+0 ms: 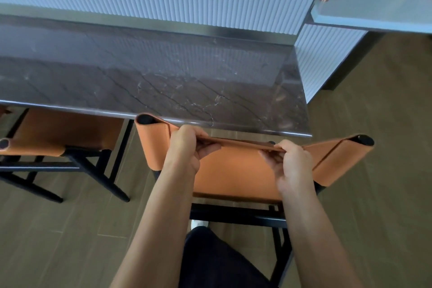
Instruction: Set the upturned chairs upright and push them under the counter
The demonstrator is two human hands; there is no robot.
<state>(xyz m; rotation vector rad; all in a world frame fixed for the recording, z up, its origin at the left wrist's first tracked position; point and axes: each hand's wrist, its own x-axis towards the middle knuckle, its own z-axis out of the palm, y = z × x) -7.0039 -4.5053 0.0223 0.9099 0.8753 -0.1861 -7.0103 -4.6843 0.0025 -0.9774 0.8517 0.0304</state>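
- Head view: a chair (233, 170) with an orange leather back and black frame stands upright on the wooden floor (374, 170), at the counter's (163, 72) front edge near its right corner
- The left hand (187, 145) grips the top edge of the backrest left of its middle, and the right hand (292, 159) grips it right of its middle; the fingers of both curl over the edge
- The backrest's long axis runs left to right, nearly parallel with the counter's front edge. Its left post meets that edge, while the right post sits a little back from it, so the chair looks slightly skewed
- The chair lies straight ahead of both hands, the counter just beyond it, so the push likely goes forward, a touch more from the right
- The backrest hides the seat, so I cannot tell how far under it is
- A second chair (67, 128) stands upright to the left, its seat partly under the counter's front edge
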